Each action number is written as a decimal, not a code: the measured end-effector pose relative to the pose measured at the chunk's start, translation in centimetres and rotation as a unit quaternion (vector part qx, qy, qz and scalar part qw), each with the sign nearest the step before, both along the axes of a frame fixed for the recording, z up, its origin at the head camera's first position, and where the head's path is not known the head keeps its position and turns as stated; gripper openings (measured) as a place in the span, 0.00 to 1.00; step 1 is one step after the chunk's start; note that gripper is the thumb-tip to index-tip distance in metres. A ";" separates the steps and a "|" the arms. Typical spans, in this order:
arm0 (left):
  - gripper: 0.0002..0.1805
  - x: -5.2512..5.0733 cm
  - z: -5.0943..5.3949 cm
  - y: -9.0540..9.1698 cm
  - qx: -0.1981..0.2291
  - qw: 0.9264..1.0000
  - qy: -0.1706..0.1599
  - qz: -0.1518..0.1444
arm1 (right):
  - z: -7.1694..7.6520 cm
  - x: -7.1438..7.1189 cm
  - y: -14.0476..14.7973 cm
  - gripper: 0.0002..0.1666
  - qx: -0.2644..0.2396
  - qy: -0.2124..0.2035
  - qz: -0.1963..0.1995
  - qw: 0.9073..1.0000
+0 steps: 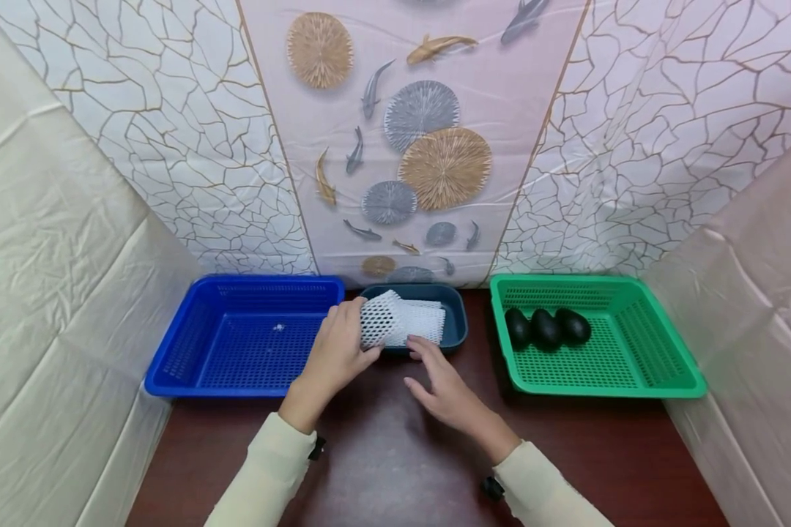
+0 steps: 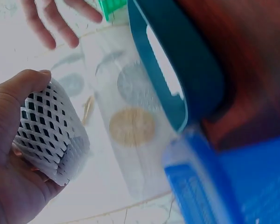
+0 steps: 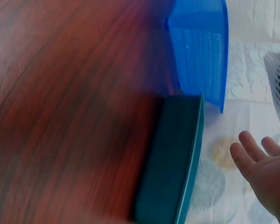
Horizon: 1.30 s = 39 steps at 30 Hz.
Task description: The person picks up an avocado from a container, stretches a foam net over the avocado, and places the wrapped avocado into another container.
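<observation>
A white foam net sleeve (image 1: 379, 319) is held in my left hand (image 1: 335, 340), above the left side of a dark teal tray (image 1: 458, 315). The left wrist view shows thumb and fingers curled around the sleeve (image 2: 53, 126), whose mesh has diamond-shaped holes. More white foam netting (image 1: 427, 320) lies inside the tray. My right hand (image 1: 444, 388) is near the tray's front edge, its fingers loosely spread. In the right wrist view, the right hand (image 3: 268, 177) has nothing in its grasp and is apart from the sleeve.
To the left stands a blue basket (image 1: 165, 366) with a small white scrap (image 1: 278, 328) inside. On the right, a green basket (image 1: 672, 351) holds three black egg-shaped objects (image 1: 546, 330). All stand on a dark red-brown table (image 1: 395, 468) against a patterned cloth backdrop (image 1: 428, 146).
</observation>
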State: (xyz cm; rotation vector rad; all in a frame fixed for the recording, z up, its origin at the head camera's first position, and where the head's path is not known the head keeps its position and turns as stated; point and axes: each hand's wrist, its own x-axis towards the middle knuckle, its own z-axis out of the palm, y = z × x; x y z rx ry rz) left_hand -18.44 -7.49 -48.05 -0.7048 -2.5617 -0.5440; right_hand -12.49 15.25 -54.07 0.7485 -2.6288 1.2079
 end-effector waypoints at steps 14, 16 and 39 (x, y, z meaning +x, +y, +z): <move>0.48 -3.4 2.5 -6.7 0.023 0.995 -0.069 0.064 | 0.9 -1.9 -4.9 0.39 0.165 0.104 0.095 0.976; 0.49 -4.0 2.4 -7.8 0.024 0.993 -0.085 0.075 | 1.1 -2.2 -5.8 0.40 0.189 0.121 0.114 0.968; 0.45 -8.7 0.2 -16.3 -0.009 0.943 -0.251 0.219 | -1.4 -2.7 -9.4 0.42 0.283 0.075 0.189 0.938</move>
